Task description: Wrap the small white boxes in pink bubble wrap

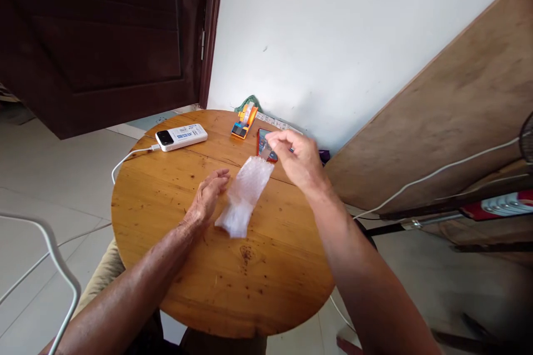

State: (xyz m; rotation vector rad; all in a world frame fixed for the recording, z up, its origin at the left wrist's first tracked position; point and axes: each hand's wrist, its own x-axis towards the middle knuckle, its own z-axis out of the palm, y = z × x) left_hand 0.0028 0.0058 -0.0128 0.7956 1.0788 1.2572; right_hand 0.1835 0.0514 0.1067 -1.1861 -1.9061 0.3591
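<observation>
Looks like light, soft bubble wrap (250,183) — probably slippery and easily creased, best taken by the long edge nearest the left hand (209,194). Lies between separated hands: just beside the left, relaxed and unclenched, and left of the right hand (297,158), pinching a clear tape-like strip (265,151).

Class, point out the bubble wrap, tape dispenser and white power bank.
Bubble wrap (249,182), head view: middle of the sheet.
Tape dispenser (245,120), head view: middle of its body.
White power bank (183,135), head view: printed face.
</observation>
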